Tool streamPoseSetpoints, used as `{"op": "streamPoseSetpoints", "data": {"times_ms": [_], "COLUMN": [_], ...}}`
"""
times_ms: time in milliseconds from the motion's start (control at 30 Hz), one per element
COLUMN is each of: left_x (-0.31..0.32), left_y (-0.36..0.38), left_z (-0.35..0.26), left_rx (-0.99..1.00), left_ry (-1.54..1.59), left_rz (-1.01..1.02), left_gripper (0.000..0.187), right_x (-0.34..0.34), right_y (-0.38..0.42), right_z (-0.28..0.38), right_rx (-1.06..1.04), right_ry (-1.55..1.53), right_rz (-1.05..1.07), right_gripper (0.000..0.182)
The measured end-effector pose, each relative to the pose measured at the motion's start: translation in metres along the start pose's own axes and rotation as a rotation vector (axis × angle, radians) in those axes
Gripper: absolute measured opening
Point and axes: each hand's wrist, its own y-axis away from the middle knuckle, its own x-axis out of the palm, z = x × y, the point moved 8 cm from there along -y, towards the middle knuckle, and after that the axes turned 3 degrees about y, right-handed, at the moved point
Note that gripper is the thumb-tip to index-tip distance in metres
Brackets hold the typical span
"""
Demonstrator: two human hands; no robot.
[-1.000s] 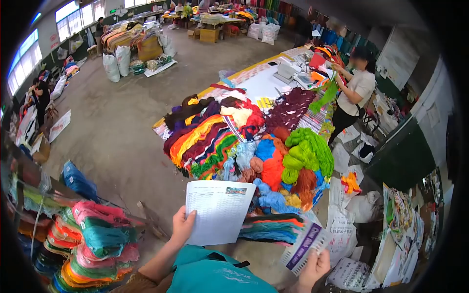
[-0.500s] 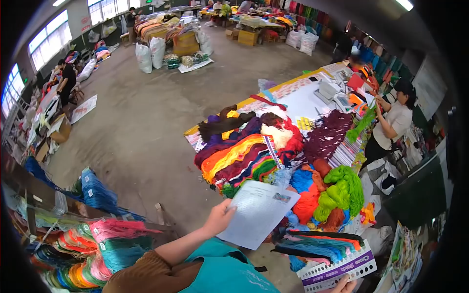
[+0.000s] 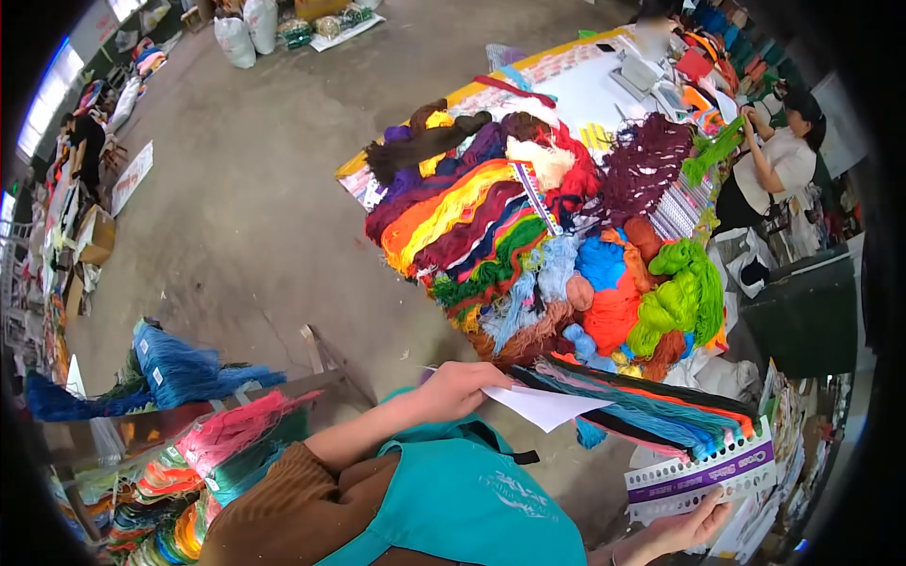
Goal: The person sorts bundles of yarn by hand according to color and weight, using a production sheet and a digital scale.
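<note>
My left hand (image 3: 461, 389) pinches a sheet of white paper (image 3: 549, 407), which is tipped nearly edge-on, so its printed side is out of sight. In my right hand (image 3: 694, 525) is a purple and white cross stitch thread card (image 3: 700, 479), held by its lower edge with the thumb on top. Strands of embroidery thread (image 3: 651, 415) in black, blue, pink and orange hang from the card's holes and stretch leftward. Their far ends reach close to the paper and my left hand; whether they touch cannot be made out.
A table ahead bears heaped colored yarn (image 3: 462, 226), green skeins (image 3: 684, 292) and dark purple yarn (image 3: 645, 165). A person (image 3: 774, 160) at the right handles green yarn. Skeins hang on a rack (image 3: 283, 389) at lower left. White sacks (image 3: 236, 42) stand farther off.
The paper has swung from facing me to nearly edge-on as my left hand moved right and up. My right hand has raised the thread card slightly rightward. The view has tilted down.
</note>
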Motion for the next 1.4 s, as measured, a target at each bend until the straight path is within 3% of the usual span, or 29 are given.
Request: {"op": "streamPoseSetpoints", "data": {"times_ms": [67,200,300,433,567,700,733,833,967,1000,1033,1067,1100,1133,1200,1300,1400], "left_x": [-0.003,-0.004,-0.005,-0.011,-0.029,-0.067,-0.080,-0.118,-0.154,-0.161,-0.168,-0.171,-0.172,-0.173,-0.176,-0.190,-0.229], "left_y": [-0.003,-0.005,-0.005,-0.012,-0.018,-0.012,-0.018,-0.037,-0.075,-0.085,-0.099,-0.111,-0.123,-0.134,-0.157,-0.194,-0.238], "left_z": [-0.004,0.006,0.026,0.041,0.059,0.100,0.104,0.133,0.188,0.195,0.192,0.204,0.223,0.239,0.271,0.305,0.318], "left_rx": [0.030,-0.001,-0.050,-0.107,-0.237,-0.467,-0.447,-0.446,-0.396,-0.383,-0.419,-0.418,-0.431,-0.448,-0.519,-0.628,-0.368], "left_ry": [0.060,0.101,0.091,0.100,0.102,0.111,0.174,0.274,0.236,0.215,0.086,0.084,0.042,-0.001,-0.081,-0.247,-0.432], "left_rz": [0.004,0.040,0.049,0.055,0.013,-0.177,-0.266,-0.439,-0.486,-0.500,-0.472,-0.477,-0.458,-0.438,-0.380,-0.297,-0.494], "left_gripper": [0.046,0.044,0.041,0.025,0.016,0.018,0.019,0.022,0.027,0.027,0.027,0.027,0.027,0.027,0.028,0.031,0.035], "right_x": [-0.002,-0.011,0.023,0.046,0.023,0.112,0.135,0.224,0.324,0.333,0.336,0.350,0.360,0.374,0.409,0.481,0.549], "right_y": [-0.007,-0.012,0.003,0.009,-0.016,0.000,-0.002,0.006,0.020,0.024,0.027,0.036,0.037,0.041,0.050,0.056,0.057], "right_z": [0.008,0.021,0.070,0.079,0.013,0.007,-0.003,-0.040,-0.158,-0.220,-0.276,-0.276,-0.268,-0.255,-0.255,-0.222,-0.205], "right_rx": [-0.041,-0.065,-0.246,-0.211,-0.073,0.018,-0.006,0.188,0.444,0.528,0.437,0.422,0.199,0.124,0.258,0.248,0.315], "right_ry": [0.038,0.071,0.209,0.236,0.168,0.043,0.042,-0.050,-0.278,-0.259,-0.125,-0.023,0.205,0.238,0.112,0.056,0.074], "right_rz": [0.047,-0.060,-0.114,-0.133,0.011,0.133,0.234,0.333,0.561,0.588,0.640,0.577,0.566,0.574,0.712,0.840,0.963], "right_gripper": [0.022,0.018,0.017,0.018,0.013,0.017,0.019,0.011,0.012,0.014,0.021,0.026,0.031,0.032,0.029,0.018,0.016]}}
